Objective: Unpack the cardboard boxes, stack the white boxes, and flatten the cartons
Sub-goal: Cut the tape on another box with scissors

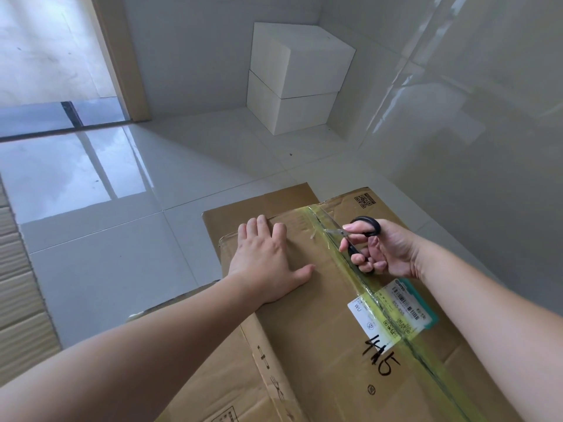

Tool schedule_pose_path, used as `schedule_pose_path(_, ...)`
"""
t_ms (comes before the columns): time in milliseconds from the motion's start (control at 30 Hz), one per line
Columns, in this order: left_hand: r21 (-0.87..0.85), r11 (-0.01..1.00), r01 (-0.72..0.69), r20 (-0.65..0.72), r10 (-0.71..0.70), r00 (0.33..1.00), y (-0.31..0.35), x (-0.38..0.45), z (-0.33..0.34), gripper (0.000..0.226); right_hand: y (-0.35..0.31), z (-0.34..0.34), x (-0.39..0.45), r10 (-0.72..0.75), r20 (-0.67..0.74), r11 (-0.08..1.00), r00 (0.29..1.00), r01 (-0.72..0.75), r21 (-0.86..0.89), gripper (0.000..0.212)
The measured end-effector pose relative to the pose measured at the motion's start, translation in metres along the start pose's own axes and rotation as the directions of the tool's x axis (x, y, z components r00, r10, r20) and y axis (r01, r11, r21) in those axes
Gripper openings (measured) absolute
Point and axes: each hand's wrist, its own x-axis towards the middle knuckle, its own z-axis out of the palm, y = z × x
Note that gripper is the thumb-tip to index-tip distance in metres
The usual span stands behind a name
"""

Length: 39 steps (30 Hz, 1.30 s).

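A large brown cardboard box [320, 330] fills the lower middle of the view, its top seam closed with yellowish tape [359, 278] that runs over a white shipping label [393, 312]. My left hand [268, 260] lies flat on the box top, left of the seam, fingers spread. My right hand [387, 248] grips black-handled scissors [356, 236], whose blades point at the tape near the box's far end. Two white boxes [298, 80] stand stacked in the far corner.
A flattened brown carton [262, 205] lies on the glossy tiled floor [122, 239] under and beyond the box. A stack of corrugated cardboard edges [21, 284] shows at the left border. A wooden door frame [122, 56] stands at the back left, walls behind and to the right.
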Motion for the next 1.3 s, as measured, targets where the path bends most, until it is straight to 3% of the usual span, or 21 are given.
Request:
schedule_pose_path(333,0.014,1.0,-0.001,0.021,0.001,1.0,0.0,0.001,0.001,0.088,-0.007,-0.005,0.002,-0.001,-0.063,1.0,0.998,0.002,0.015,0.041)
schedule_pose_path(500,-0.004,1.0,0.01,0.009,-0.01,1.0,0.001,0.002,-0.001,0.082,-0.002,-0.008,-0.008,0.005,-0.044,0.997,0.999,-0.009,-0.074,0.046)
schedule_pose_path(733,-0.084,0.996,0.021,-0.037,-0.024,0.999,0.002,0.002,-0.005,0.069,0.028,-0.007,-0.011,-0.141,-0.01,0.989,0.99,0.141,0.039,0.041)
schedule_pose_path(900,-0.149,0.989,0.012,-0.078,-0.024,0.997,-0.003,0.002,-0.006,0.061,0.033,-0.004,-0.007,-0.219,-0.018,0.976,0.976,0.219,0.008,0.044)
schedule_pose_path(1033,-0.194,0.981,-0.006,-0.068,-0.007,0.998,0.0,0.002,-0.004,0.055,0.012,-0.001,0.001,-0.295,-0.021,0.951,0.955,0.295,0.09,0.038)
schedule_pose_path(1167,-0.217,0.976,0.008,-0.079,-0.026,0.997,0.0,0.007,-0.003,0.047,-0.032,0.0,0.006,-0.199,-0.01,0.98,0.98,0.199,-0.021,0.049)
schedule_pose_path(1300,-0.277,0.96,0.048,-0.103,-0.079,0.991,-0.003,0.01,-0.002,0.038,-0.014,-0.006,-0.006,-0.088,0.022,0.988,0.996,0.09,-0.123,0.054)
